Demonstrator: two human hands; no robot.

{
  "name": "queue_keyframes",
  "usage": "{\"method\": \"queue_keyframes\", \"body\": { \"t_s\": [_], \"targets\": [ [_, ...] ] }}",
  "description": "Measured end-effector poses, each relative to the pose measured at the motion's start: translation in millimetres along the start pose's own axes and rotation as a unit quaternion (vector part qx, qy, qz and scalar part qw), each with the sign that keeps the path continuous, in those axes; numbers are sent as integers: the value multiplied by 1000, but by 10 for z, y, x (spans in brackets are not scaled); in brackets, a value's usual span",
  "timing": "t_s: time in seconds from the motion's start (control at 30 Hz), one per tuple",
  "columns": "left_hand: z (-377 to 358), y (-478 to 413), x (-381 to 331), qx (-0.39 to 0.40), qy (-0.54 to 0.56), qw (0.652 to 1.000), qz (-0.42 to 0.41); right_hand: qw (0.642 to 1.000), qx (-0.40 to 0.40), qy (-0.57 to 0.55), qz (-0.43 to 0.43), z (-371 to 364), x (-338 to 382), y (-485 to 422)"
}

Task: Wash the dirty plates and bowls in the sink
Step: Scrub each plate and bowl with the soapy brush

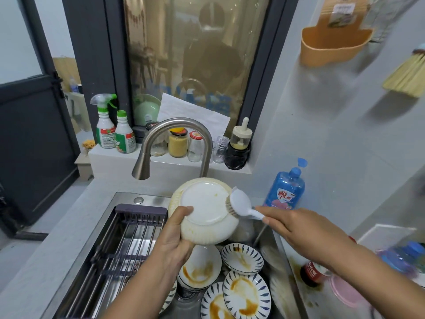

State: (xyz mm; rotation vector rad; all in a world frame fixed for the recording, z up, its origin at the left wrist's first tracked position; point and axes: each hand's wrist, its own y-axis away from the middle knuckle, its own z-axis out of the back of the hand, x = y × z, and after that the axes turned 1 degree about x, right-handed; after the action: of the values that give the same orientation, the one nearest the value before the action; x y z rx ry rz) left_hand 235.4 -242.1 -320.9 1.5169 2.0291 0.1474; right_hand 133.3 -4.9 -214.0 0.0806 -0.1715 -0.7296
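My left hand (176,233) grips a white plate (203,209) by its lower left rim and holds it above the sink with its underside facing me. My right hand (296,229) holds the handle of a white dish brush (239,202), whose bristles touch the plate's right edge. Below, in the sink (147,200), lie several dirty plates and bowls with brown sauce stains: a white bowl (200,268) and blue-striped plates (242,257) (247,295). No water runs from the faucet (161,143).
A dark wire drying rack (124,245) spans the sink's left half. A blue dish-soap bottle (285,189) stands behind the sink at right. Spray bottles (105,127) and jars (178,143) line the window ledge. A red-capped bottle (312,272) and pink lid (345,291) sit on the right counter.
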Motion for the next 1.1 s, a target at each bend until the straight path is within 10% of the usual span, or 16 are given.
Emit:
{"method": "queue_keyframes", "body": {
  "t_s": [0.37, 0.73, 1.1],
  "targets": [
    [-48, -33, 160, -110, 68, 990, 50, 983, -21, 169, 71, -304, 577, 277],
    [144, 80, 122, 76, 75, 992, 68, 996, -16, -86, -12, 156, -235, 3],
    [218, 81, 75, 191, -132, 971, 51, 999, -13, 37, -10, 319, -90, -165]
  ]
}}
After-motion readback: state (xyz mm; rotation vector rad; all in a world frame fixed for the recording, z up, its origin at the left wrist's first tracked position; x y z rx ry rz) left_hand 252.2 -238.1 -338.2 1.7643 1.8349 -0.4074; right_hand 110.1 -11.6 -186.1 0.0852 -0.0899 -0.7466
